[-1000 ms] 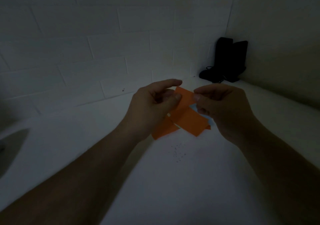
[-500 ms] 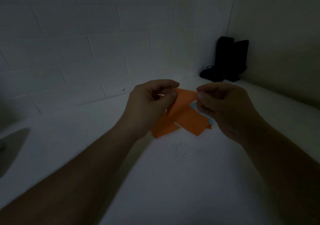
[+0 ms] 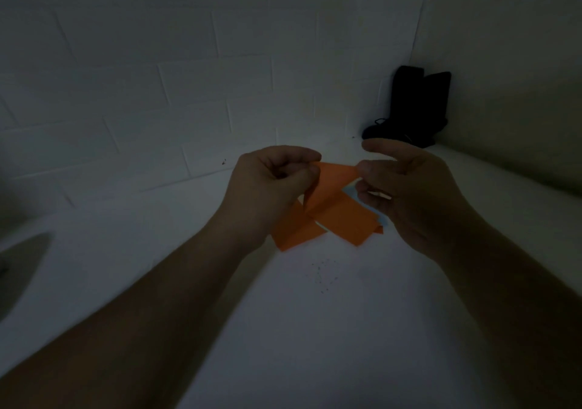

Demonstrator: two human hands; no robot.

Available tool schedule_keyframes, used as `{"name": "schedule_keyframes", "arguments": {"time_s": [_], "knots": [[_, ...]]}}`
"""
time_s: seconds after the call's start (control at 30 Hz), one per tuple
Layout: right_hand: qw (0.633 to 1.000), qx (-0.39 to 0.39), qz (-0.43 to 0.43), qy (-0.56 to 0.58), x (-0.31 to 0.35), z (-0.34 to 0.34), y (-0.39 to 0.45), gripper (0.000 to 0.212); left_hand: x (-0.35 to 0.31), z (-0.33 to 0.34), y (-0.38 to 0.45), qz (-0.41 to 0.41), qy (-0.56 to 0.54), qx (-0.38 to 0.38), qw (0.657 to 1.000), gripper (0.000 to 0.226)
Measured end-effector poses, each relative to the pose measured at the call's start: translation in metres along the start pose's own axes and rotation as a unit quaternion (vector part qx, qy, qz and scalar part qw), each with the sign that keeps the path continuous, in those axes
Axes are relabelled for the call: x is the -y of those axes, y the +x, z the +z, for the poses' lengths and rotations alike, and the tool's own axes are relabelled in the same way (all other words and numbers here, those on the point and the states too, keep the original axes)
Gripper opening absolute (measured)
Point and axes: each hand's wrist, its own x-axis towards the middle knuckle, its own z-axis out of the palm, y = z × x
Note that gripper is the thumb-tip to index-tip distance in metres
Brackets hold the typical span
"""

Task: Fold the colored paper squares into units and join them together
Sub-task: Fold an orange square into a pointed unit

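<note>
I hold a folded orange paper strip [image 3: 330, 194] above the white counter, in dim light. My left hand [image 3: 271, 188] pinches its upper left corner between curled fingers and thumb. My right hand [image 3: 406, 188] pinches the upper right corner with the thumb, its forefinger lifted above. Under the held strip, more orange folded paper [image 3: 296, 229] lies on the counter, and a bit of light blue paper [image 3: 351, 193] shows beside my right hand. How the orange pieces connect is hidden by my hands.
The white counter [image 3: 315, 330] meets a tiled wall behind. A black object [image 3: 412, 109] with a cord stands in the far right corner. A sink edge [image 3: 19, 260] shows at the left. Small dark specks [image 3: 322, 278] lie on the counter near the paper.
The top edge of the orange strip has spread wider between my hands. My right forefinger has lifted off the paper, and my left fingers have curled tighter.
</note>
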Motion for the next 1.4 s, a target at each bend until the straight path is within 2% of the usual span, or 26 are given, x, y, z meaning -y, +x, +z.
{"name": "schedule_keyframes", "arguments": {"time_s": [0.2, 0.4, 0.57, 0.67, 0.8, 0.93, 1.07, 1.27, 1.4], "knots": [[0.998, 0.011, 0.036, -0.048, 0.002, 0.006, -0.005, 0.007, -0.002, 0.0, 0.0, -0.02, -0.038, -0.009, 0.999, 0.022], [0.999, 0.009, 0.026, -0.046, 0.001, 0.007, -0.005, 0.02, -0.004, 0.001, 0.0, -0.058, -0.071, 0.005, 0.996, 0.017], [0.997, 0.022, 0.069, -0.023, 0.003, 0.011, -0.008, 0.016, -0.005, 0.004, 0.001, -0.091, -0.117, -0.006, 0.989, 0.016], [0.997, 0.026, 0.049, -0.044, 0.002, 0.013, -0.009, 0.02, -0.004, 0.005, 0.001, -0.113, -0.143, -0.007, 0.983, 0.016], [0.998, 0.015, 0.028, -0.055, 0.001, 0.011, -0.007, 0.026, -0.002, 0.007, 0.001, -0.123, -0.137, 0.001, 0.983, 0.016], [0.998, 0.02, 0.048, -0.047, 0.0, 0.011, -0.006, 0.031, -0.001, 0.008, 0.0, -0.115, -0.113, 0.007, 0.987, 0.015], [0.994, 0.026, 0.061, -0.087, -0.003, 0.013, -0.006, 0.015, 0.0, 0.008, 0.0, -0.115, -0.118, 0.003, 0.986, 0.015], [0.993, 0.025, 0.025, -0.108, -0.004, 0.012, -0.006, 0.019, 0.0, 0.009, -0.002, -0.121, -0.108, 0.006, 0.987, 0.013], [0.991, 0.056, 0.06, -0.102, -0.001, 0.012, -0.008, 0.012, -0.001, 0.01, -0.002, -0.131, -0.127, 0.0, 0.983, 0.01]]}}
